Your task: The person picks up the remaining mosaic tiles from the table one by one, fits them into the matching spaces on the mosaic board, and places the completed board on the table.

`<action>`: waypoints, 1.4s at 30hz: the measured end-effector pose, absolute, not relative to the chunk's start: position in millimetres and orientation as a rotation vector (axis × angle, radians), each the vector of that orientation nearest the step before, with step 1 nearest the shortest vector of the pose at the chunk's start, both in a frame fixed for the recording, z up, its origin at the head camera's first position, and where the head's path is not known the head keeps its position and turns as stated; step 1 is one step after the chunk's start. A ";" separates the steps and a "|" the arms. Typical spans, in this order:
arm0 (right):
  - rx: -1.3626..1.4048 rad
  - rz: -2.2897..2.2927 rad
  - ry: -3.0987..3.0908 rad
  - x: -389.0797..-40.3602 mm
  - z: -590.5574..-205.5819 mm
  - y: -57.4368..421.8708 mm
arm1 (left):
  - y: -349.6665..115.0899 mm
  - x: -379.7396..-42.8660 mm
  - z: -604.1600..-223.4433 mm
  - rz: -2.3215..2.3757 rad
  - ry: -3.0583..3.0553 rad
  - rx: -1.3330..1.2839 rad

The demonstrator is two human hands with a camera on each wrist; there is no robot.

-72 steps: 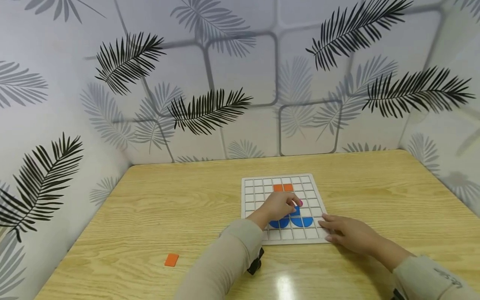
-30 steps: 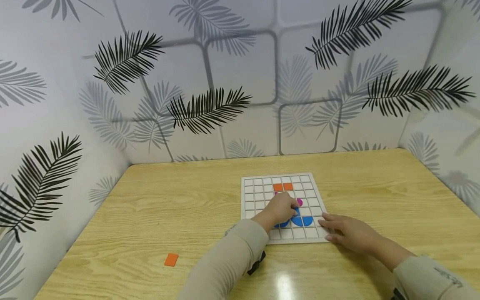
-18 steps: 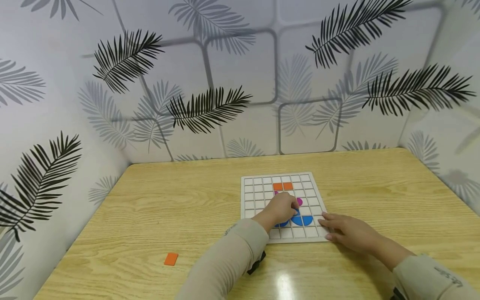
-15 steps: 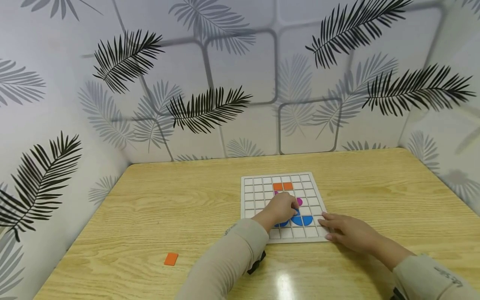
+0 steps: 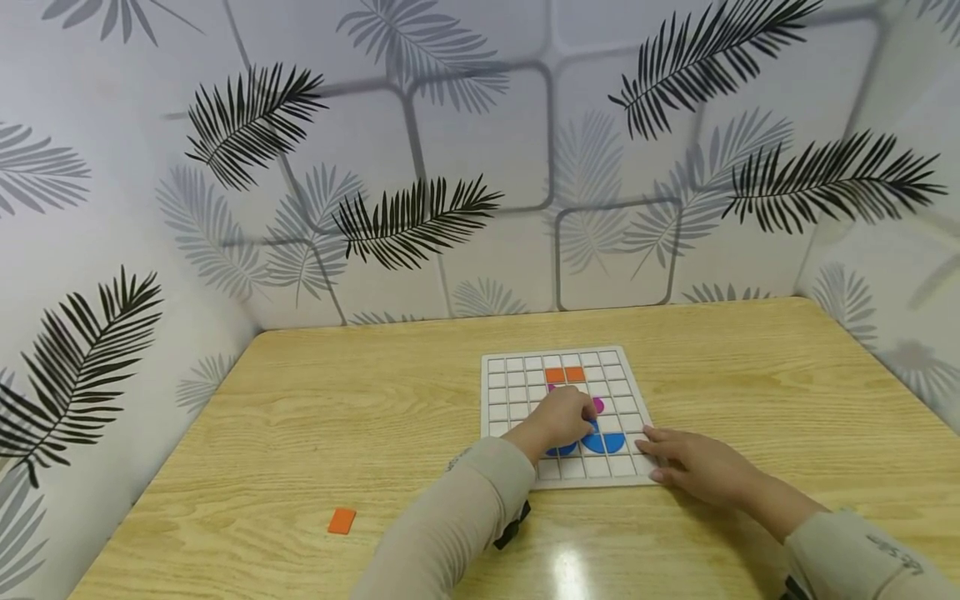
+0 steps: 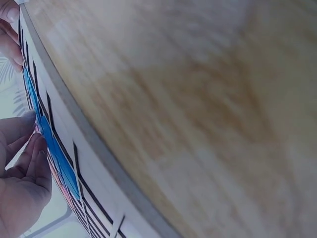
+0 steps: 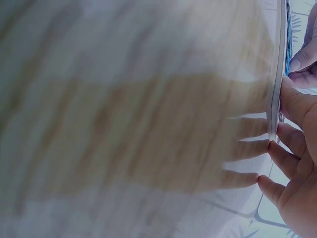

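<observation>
My left hand (image 5: 558,418) reaches over the white gridded board (image 5: 517,367). Its thumb and fingertips pinch a blue tile (image 5: 595,426) low over the grid, mostly hidden behind the fingers. In the left wrist view, the thumb and a finger are right at the blue pieces (image 6: 62,161). Just below them on the grid lie blue rounded pieces (image 5: 604,442), the left ones partly covered by the hand. A magenta round piece (image 5: 599,406) sits beside the fingertips. At the board's right edge, my right hand (image 5: 701,468) touches the rim with loosely extended fingers; its fingertips meet the table in the right wrist view.
Two orange square tiles (image 5: 565,375) lie in the board's upper rows. Another orange tile (image 5: 342,522) rests alone on the wooden table (image 5: 262,442), front left. A leaf-patterned wall (image 5: 487,150) stands behind the table.
Since the earliest frame, my left hand has moved slightly down with the blue tile and its fingers have settled onto the grid. Recently it stays there. My right hand keeps its place.
</observation>
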State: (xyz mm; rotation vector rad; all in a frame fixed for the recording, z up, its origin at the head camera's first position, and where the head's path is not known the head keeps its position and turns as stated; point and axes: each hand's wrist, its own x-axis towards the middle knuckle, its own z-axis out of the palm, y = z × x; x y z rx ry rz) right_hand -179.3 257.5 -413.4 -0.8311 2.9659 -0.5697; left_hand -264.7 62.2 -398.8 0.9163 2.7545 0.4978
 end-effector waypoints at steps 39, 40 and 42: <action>-0.824 -0.571 2.966 -178.9 -411.0 256.3 | 32.6 -253.1 -380.3 0.892 2.637 0.877; -0.823 -0.570 2.966 -178.9 -411.4 256.2 | 30.1 -251.9 -379.6 0.903 2.632 0.879; -0.835 -0.567 2.966 -178.8 -412.4 256.1 | 24.9 -249.0 -378.7 0.922 2.624 0.889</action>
